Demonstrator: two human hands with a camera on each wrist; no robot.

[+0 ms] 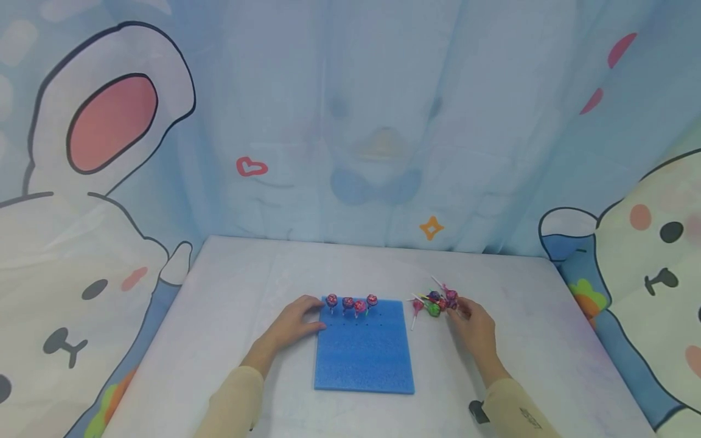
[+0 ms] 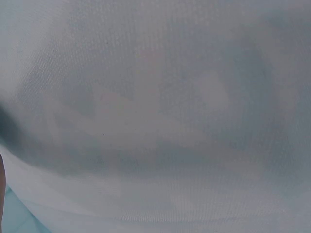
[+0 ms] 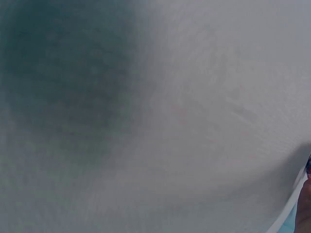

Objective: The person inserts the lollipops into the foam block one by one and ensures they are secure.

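Note:
A blue foam board (image 1: 364, 359) lies on the table, with a row of small holes near its far end. Several wrapped lollipops (image 1: 348, 303) stand upright along that far edge. My left hand (image 1: 292, 322) rests against the board's left side, thumb and fingers spread apart and touching its edge. To the right of the board lies a loose pile of lollipops (image 1: 433, 309) in pink, green and dark wrappers. At the pile's right side my right hand (image 1: 475, 328) pinches a pink-wrapped lollipop (image 1: 451, 295) with thumb and fingertips. Both wrist views show mostly tablecloth.
A white cloth covers the table (image 1: 274, 267). Near the right sleeve lies a small black object (image 1: 478, 412). A light blue curtain (image 1: 383, 121) with cartoon animals hangs behind the table and along both sides.

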